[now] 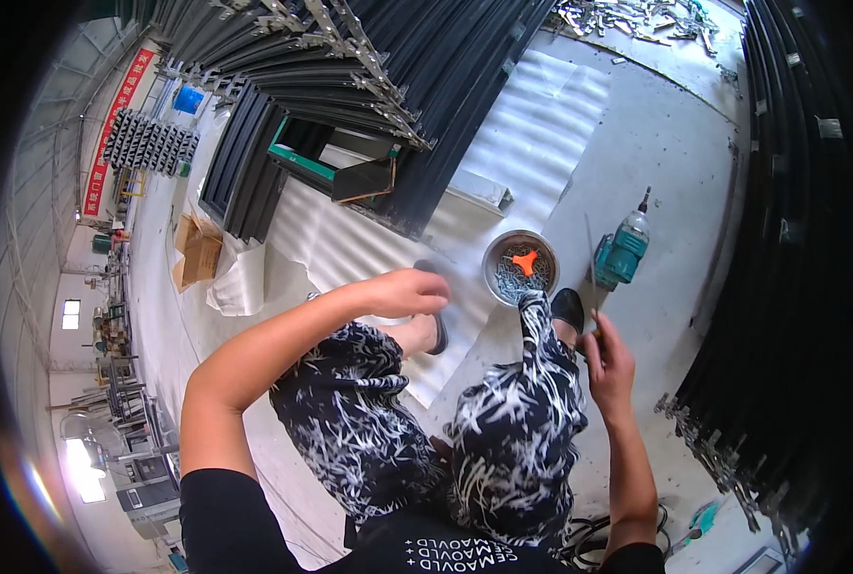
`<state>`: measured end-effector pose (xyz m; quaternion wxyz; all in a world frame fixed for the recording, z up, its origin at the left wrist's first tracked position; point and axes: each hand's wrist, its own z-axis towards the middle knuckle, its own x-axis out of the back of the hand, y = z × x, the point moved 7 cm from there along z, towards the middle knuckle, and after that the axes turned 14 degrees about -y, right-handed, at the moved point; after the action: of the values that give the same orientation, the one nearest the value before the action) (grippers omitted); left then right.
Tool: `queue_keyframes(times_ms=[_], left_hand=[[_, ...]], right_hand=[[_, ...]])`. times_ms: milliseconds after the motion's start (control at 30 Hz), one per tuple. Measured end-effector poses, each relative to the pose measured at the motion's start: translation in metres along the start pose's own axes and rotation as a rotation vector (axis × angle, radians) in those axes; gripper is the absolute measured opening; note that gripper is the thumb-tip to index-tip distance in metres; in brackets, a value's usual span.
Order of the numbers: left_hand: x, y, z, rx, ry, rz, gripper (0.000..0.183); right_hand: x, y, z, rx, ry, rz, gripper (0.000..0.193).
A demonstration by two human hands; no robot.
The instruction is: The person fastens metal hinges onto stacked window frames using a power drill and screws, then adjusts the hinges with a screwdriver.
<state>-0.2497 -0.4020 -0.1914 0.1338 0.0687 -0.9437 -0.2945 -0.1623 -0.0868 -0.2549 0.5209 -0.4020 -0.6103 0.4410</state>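
My right hand (610, 362) is closed around a long, thin screwdriver (590, 263), its shaft pointing up and away beside my right knee. In front of my left knee, my left hand (409, 293) hangs in the air with its fingers curled in. Whatever those fingers hold, if anything, is hidden. A round metal bowl (488, 271) of small screws (514, 283) stands on the floor between the hands, just beyond my right knee. On the screws lies an orange three-armed piece (524, 261). Right of the bowl is a teal power drill (622, 253) with its bit pointing away.
Dark metal profiles (446, 86) are stacked ahead, with more along the right (799, 258). A dark frame with a green edge (302, 165) rests by the stack. White foam sheeting (541, 115) covers part of the floor. A cardboard box (197, 251) sits at left; metal fittings (651, 19) lie far off.
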Motion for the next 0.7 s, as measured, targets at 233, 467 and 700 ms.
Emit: queue_keyframes(times_ms=[233,467,700], left_hand=[[0.029,-0.045,0.060,-0.020,-0.086,-0.549,0.033],[0.083,-0.011,0.101,-0.285,0.053,-1.035,0.060],[0.120,-0.005,0.120,-0.354,0.189,-1.327,0.034]], right_hand=[[-0.063,-0.035,0.147,0.009,-0.224,0.131,0.019],[-0.082,-0.048,0.223,0.153,-0.187,0.098,0.016],[-0.085,-0.037,0.238,0.258,-0.238,0.150,0.024]])
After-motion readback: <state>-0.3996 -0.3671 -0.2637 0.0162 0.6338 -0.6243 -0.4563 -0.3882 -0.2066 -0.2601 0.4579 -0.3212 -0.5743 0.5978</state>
